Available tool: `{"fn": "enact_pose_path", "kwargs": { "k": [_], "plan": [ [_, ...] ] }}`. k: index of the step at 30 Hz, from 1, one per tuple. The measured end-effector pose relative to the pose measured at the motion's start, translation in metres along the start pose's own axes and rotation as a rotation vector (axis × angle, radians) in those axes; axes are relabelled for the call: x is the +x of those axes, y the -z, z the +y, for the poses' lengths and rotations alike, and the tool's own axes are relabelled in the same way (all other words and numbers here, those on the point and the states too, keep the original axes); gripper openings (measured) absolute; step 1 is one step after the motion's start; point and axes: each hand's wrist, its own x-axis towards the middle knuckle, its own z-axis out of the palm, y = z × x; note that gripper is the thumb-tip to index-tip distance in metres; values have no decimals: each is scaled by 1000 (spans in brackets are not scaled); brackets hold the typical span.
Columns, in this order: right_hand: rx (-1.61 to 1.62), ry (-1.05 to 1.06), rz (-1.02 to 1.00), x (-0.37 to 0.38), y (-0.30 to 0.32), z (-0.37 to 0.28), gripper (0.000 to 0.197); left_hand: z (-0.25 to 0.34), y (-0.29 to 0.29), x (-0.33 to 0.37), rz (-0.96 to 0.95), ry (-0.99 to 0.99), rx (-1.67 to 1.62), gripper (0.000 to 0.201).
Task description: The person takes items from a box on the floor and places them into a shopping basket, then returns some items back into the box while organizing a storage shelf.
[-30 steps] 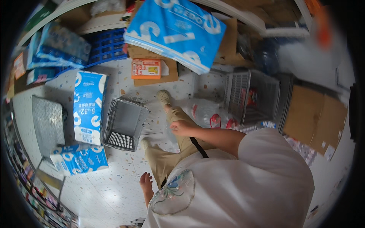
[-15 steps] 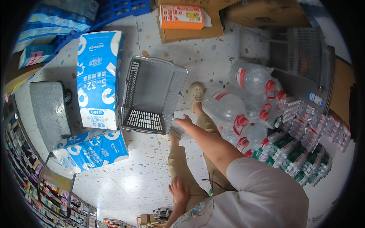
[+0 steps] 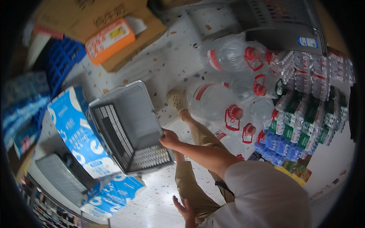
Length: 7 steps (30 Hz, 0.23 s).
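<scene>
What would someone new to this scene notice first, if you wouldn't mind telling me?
Most striking is the empty grey plastic basket at the centre, tilted on the floor, with the right hand gripping its rim. To its right lie big clear water jugs with red caps and handles; to its left stands a blue-and-white pack. The left hand rests by the thigh below.
</scene>
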Motion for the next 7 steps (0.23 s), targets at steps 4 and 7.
{"fn": "enact_pose_path", "kwargs": {
  "k": [4,7],
  "plan": [
    [25,-44,-102,-77,127,-24,42,67,11,71,87,388,-648,75],
    [596,372,-74,-77,145,32,42,145,0,96,-171,184,-650,81]
  ]
}}
